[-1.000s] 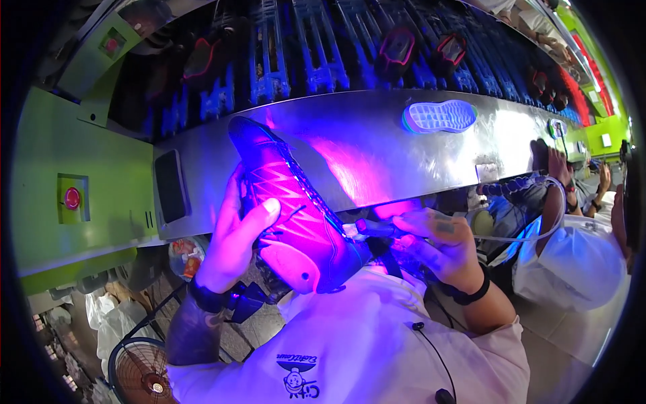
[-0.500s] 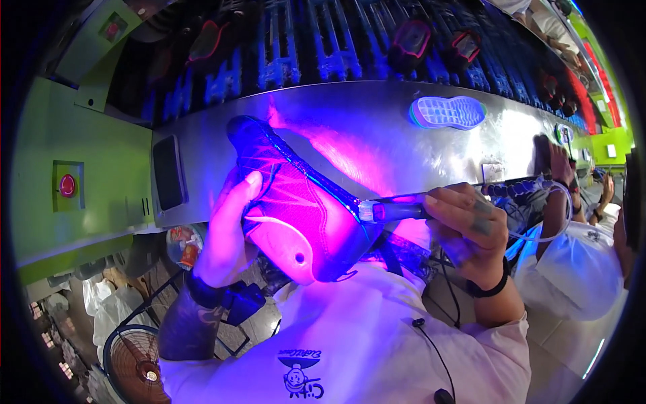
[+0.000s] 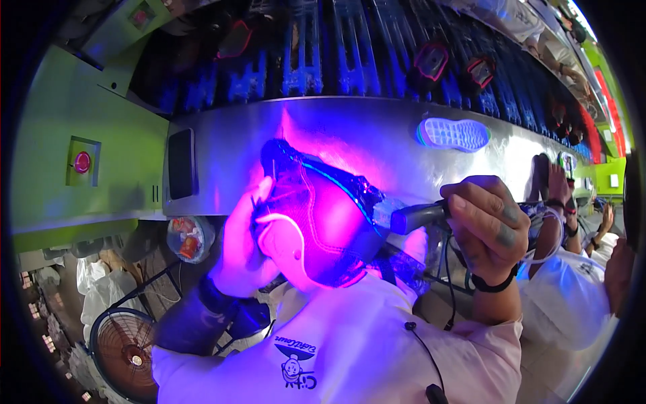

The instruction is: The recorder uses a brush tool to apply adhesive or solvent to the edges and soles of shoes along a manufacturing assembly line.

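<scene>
At the near edge of the table [image 3: 225,131], a shoe [image 3: 330,219] under pink-violet light.
From afar I see the left hand [image 3: 235,254] grasping the shoe, while the right hand [image 3: 491,225] clasps a brush [image 3: 420,217], bristles at the shoe's edge; a pale sole [image 3: 455,135] lies beyond.

Your head-worn left fisheye looked down and forward, over your shirt [image 3: 356,337]. Left hand [image 3: 243,239] and right hand [image 3: 490,225] showed close, either side of centre; table [image 3: 229,148] ran beyond. Wide lens bowed table's far edge, darkened picture corners.
</scene>
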Action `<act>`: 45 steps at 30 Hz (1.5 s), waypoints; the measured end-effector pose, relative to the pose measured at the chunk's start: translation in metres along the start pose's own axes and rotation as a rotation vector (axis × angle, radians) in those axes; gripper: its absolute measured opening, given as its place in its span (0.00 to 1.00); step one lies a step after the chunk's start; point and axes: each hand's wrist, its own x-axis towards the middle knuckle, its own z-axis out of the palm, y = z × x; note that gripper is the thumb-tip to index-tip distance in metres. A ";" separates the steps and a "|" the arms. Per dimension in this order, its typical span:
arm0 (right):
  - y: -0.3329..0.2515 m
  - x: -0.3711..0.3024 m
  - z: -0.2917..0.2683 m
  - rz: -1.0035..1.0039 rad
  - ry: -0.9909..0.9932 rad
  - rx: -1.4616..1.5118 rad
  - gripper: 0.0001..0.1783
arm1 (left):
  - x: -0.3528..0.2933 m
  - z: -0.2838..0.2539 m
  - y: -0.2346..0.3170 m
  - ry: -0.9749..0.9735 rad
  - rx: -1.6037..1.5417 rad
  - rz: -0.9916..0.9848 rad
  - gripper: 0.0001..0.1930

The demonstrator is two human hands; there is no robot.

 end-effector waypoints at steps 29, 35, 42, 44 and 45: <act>0.019 0.007 0.000 -0.113 -0.004 0.210 0.17 | -0.050 -0.020 -0.099 -0.334 -0.746 -0.638 0.43; 0.017 0.001 0.005 -0.070 0.013 0.254 0.18 | -0.057 0.004 -0.076 -0.189 -0.770 -0.642 0.47; 0.015 -0.003 0.009 -0.059 -0.001 0.238 0.17 | -0.058 0.009 -0.070 -0.165 -0.686 -0.571 0.48; 0.016 -0.004 0.012 -0.053 0.018 0.249 0.17 | -0.055 0.007 -0.072 -0.197 -0.733 -0.600 0.47; 0.016 -0.005 0.013 -0.053 0.020 0.248 0.17 | -0.055 0.006 -0.071 -0.224 -0.836 -0.666 0.47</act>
